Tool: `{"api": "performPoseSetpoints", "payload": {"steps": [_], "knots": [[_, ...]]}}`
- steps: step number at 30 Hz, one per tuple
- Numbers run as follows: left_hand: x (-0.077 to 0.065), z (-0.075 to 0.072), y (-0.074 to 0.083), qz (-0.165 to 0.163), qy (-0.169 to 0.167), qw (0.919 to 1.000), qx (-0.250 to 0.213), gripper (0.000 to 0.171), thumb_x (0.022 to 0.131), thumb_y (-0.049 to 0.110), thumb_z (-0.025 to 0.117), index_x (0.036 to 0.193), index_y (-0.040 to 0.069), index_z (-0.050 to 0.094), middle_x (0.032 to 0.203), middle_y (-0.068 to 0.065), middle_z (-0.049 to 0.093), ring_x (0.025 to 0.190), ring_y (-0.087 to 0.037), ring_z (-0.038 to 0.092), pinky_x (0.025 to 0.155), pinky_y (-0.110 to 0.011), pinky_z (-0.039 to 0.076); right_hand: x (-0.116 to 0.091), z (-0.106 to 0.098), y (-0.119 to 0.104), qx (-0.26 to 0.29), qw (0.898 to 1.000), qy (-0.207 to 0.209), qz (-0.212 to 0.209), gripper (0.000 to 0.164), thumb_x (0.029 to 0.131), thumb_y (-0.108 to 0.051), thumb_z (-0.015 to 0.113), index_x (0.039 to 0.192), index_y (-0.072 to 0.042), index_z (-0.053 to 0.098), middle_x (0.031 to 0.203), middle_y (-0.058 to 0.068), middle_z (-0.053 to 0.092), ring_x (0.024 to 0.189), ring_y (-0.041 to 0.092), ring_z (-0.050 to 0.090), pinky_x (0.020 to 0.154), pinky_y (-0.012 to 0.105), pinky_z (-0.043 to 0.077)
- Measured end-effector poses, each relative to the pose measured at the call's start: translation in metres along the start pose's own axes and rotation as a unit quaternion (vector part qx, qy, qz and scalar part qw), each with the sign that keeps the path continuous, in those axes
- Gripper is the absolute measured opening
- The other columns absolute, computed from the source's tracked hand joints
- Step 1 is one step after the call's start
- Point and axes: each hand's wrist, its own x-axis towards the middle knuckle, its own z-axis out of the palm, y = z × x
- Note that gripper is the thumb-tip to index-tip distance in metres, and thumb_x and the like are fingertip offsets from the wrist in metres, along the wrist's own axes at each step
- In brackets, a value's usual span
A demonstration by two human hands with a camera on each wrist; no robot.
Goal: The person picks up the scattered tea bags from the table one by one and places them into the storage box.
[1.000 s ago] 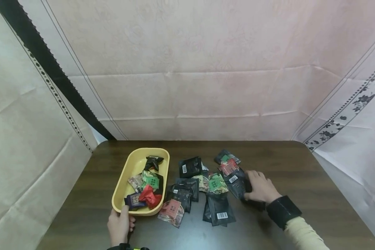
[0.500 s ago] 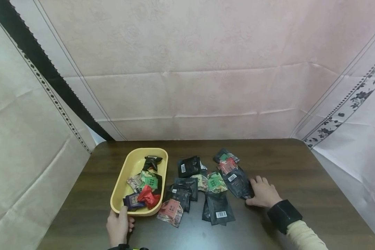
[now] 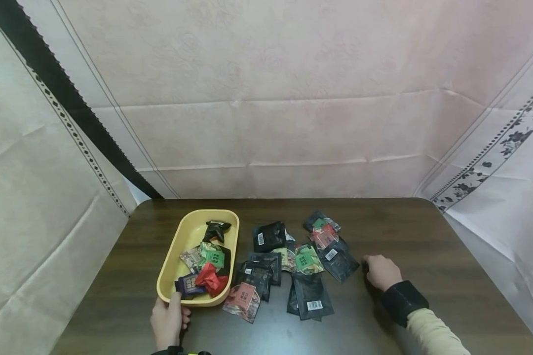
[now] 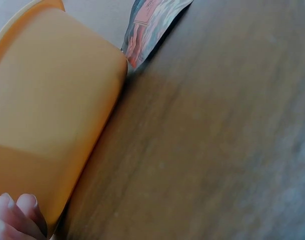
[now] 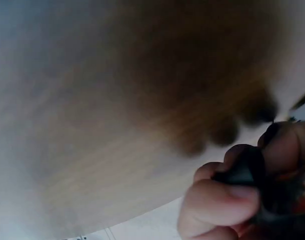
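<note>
Left of the right grip point(image 3: 383, 272), pinching a dark packet point(image 5: 255, 175), pouches point(image 3: 339, 264) could scatter if brushed; the left grip point(image 3: 168, 320) pinches the tray point(image 3: 187, 239).

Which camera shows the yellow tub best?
The head camera: nearly the whole yellow tub shows, with packets inside and the left hand gripping it. The left wrist camera shows only part of its outside and rim. The right wrist camera doesn't show it.

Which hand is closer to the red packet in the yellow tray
Left. Your left hand grips the tray's near end, by the red packet; your right hand is away, right of the loose packets.
</note>
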Motion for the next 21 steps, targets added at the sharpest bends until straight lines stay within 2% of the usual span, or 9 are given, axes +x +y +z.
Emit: {"api": "performPoseSetpoints", "payload": {"steps": [3,8,14,21], "knots": [[0.000,0.000,0.000,0.000,0.001,1.0000,0.002,0.028,0.086,0.021,0.042,0.100,-0.003,0.045,0.047,-0.001,0.053,0.035,-0.012,0.048,0.030,-0.029,0.043,0.001,-0.004,-0.001,0.008,1.000,0.002,0.013,0.027,0.070,0.006,0.054,0.093,-0.003,0.064,0.085,0.017,0.064,0.068,0.036,0.060,0.048,0.046,0.048],[0.000,-0.001,0.001,-0.003,0.003,1.0000,0.006,0.028,0.086,0.022,0.042,0.100,-0.002,0.045,0.047,-0.002,0.054,0.036,-0.013,0.049,0.031,-0.030,0.043,0.005,-0.013,-0.013,0.005,1.000,-0.001,0.009,0.034,0.070,0.006,0.055,0.104,0.004,0.062,0.094,0.023,0.063,0.079,0.040,0.060,0.056,0.050,0.051],[-0.002,0.000,0.002,-0.004,0.003,1.0000,0.008,0.027,0.086,0.021,0.042,0.098,-0.002,0.045,0.048,-0.002,0.054,0.036,-0.012,0.048,0.031,-0.030,0.044,0.009,-0.020,-0.035,0.006,1.000,0.014,-0.016,0.029,0.070,0.005,0.058,0.098,0.002,0.063,0.084,0.017,0.063,0.074,0.033,0.060,0.058,0.047,0.051],[-0.002,0.000,0.004,-0.018,0.005,0.9997,0.017,0.031,0.084,0.022,0.041,0.102,-0.003,0.044,0.049,-0.002,0.053,0.036,-0.011,0.047,0.033,-0.030,0.044,0.017,-0.032,-0.072,0.002,0.999,0.027,-0.045,0.029,0.071,0.002,0.063,0.100,0.001,0.064,0.077,0.012,0.059,0.067,0.024,0.056,0.056,0.040,0.050]]}}
